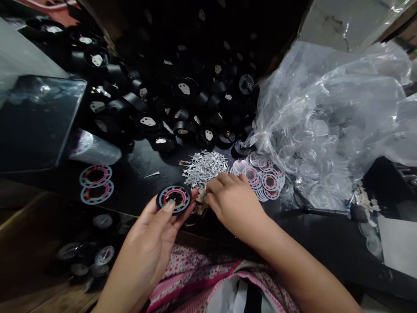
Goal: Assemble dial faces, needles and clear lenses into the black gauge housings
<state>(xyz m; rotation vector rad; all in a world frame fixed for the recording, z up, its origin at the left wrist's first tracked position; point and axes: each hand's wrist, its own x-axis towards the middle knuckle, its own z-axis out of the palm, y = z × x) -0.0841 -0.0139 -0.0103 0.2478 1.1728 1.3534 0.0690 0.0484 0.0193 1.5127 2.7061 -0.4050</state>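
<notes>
In the head view the left hand has a closed grip on a round black gauge with a red, white and green dial face, thumb laid over its near edge and fingers under it, holding it just above the front of the dark desk. The right hand lies knuckles-up just beside the gauge, its fingers curled down at the near edge of a heap of small silver needles — whether they pinch one I cannot tell. One stray needle lies apart to the left. To the right of the heap, touching it, is a fan of printed dial faces, and beyond those a clear plastic bag full of round transparent lenses. A big pile of black gauge housings fills the back of the desk. At the left, two loose dial faces lie flat near a dark tray.
</notes>
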